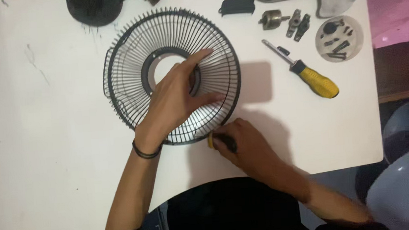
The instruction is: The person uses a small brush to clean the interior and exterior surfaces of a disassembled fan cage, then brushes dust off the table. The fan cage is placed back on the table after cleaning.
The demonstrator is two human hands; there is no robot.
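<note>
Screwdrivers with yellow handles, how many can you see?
2. One yellow-handled screwdriver lies on the white table, right of the fan grille. A second tool, mostly hidden in the right hand at the grille's near edge, looks like another one.

Light: bright, from upper left, washing out the white tabletop point(48, 140)
Shadows: soft, falling right of the black wire fan guard point(173, 76) and hands
Focus: slightly soft throughout, right edge dim
</note>
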